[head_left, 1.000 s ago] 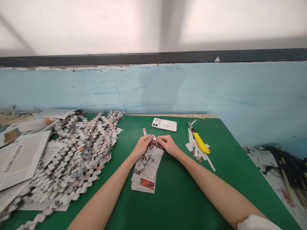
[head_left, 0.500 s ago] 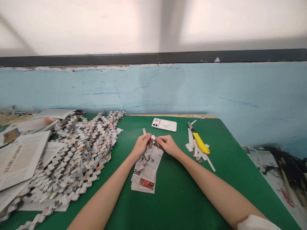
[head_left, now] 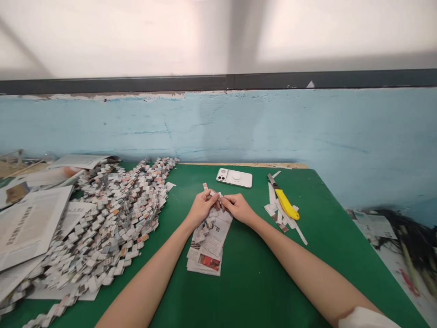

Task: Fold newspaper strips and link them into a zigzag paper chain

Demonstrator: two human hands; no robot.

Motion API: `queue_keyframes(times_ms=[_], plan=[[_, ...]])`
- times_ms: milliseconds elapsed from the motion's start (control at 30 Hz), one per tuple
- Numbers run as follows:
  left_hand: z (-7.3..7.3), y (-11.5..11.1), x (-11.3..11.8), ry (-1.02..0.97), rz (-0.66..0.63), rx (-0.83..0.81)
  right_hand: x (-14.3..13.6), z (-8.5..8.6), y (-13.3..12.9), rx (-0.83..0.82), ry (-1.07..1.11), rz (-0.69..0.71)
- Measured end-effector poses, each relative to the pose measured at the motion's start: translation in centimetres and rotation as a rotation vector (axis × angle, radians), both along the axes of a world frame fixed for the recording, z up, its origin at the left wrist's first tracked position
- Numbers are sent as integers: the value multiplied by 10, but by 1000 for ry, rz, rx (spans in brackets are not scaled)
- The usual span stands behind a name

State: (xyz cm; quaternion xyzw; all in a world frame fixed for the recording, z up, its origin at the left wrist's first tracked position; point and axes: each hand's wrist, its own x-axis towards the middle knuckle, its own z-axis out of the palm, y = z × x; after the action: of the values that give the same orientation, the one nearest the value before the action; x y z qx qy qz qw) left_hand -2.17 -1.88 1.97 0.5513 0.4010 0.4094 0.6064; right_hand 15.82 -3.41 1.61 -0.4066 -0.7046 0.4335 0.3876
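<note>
Fingers, left hand (head_left: 200,211): closed in a pinch on a small, whitish folded-paper piece (head_left: 220,195), just above the table.

Fingers, right hand (head_left: 240,209): pinched at its other side, tip near tip; a piece so slight seems to want steadying from both sides. Exact fold hidden by my fingertips.

Item: chain of small, interlocked folded-paper links (head_left: 203,230), trailing below my left palm, probably so that its weight rests on the paper. Whether it joins the pinched piece, I cannot tell.

Item: fanned stack of printed newspaper pieces (head_left: 218,241), beneath the chain.

Item: yellow-handled knife (head_left: 287,204), lying on loose, narrow paper strips (head_left: 272,209) at my right, likely kept within reach.

Item: white phone (head_left: 241,178), flat beyond my hands, out of their way.

Item: broad heap of grey-white folded-paper chains (head_left: 112,223), left, beside large newspaper sheets (head_left: 34,228).

Support: green-topped table (head_left: 266,282).
</note>
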Motion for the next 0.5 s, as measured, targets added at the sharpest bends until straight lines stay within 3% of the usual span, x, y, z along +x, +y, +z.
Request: queue_keyframes(times_ms=[133, 400, 500], plan=[[-1, 1, -1, -28, 21, -1, 0, 2, -1, -45, 43, 22], [-12, 6, 2, -129, 58, -56, 0, -1, -2, 54, -49, -3], [-11, 5, 2, -85, 62, -20, 0, 1, -2, 30, -37, 9]])
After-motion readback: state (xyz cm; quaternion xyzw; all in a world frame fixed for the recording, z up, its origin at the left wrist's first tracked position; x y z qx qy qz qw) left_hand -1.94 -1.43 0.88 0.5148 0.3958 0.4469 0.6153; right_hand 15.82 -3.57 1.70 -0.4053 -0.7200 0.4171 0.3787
